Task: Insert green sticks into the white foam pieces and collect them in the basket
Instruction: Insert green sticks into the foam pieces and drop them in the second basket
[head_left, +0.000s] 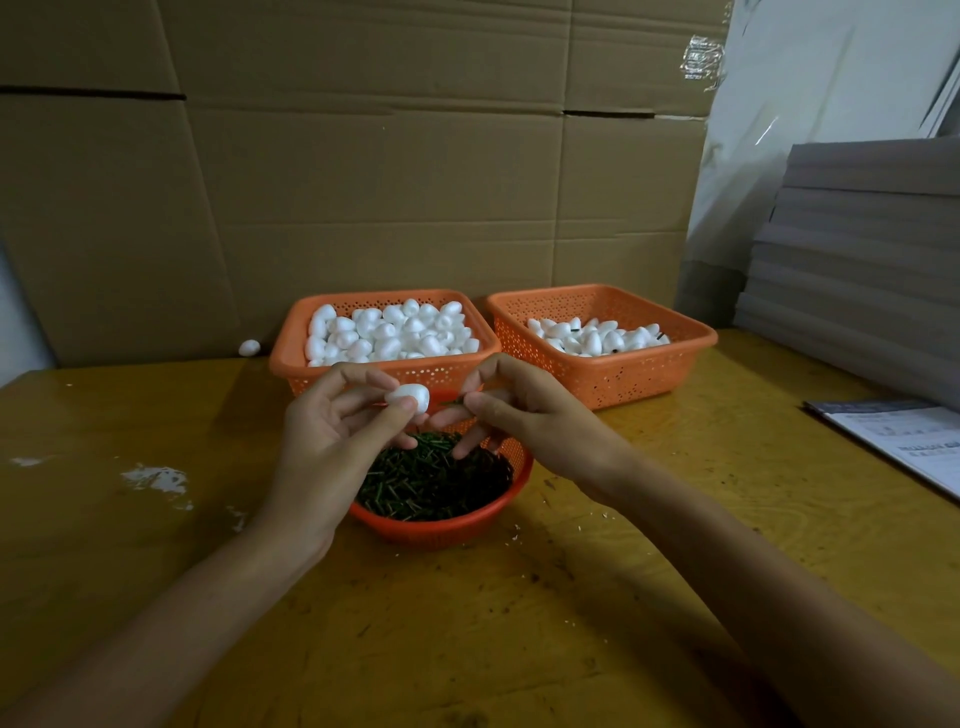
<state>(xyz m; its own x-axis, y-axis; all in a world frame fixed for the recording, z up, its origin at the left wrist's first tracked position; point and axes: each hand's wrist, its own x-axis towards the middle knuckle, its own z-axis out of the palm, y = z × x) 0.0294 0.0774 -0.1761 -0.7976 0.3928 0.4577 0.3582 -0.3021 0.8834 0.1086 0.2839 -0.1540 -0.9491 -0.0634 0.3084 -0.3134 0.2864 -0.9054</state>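
My left hand (332, 431) pinches a white foam piece (409, 396) between thumb and fingertips above the round orange bowl (441, 527) of green sticks (431, 480). My right hand (524, 421) pinches a thin green stick (451, 401) whose tip points at the foam piece, close beside it. Behind the hands, the left orange basket (291, 358) is heaped with plain foam pieces. The right orange basket (644, 374) holds foam pieces, some showing dark stick ends.
A loose foam piece (249, 347) lies on the yellow table (156, 519) by the cardboard wall (363, 182). Grey stacked sheets (857, 249) and a printed paper (904, 436) sit at the right. White crumbs dot the table at the left.
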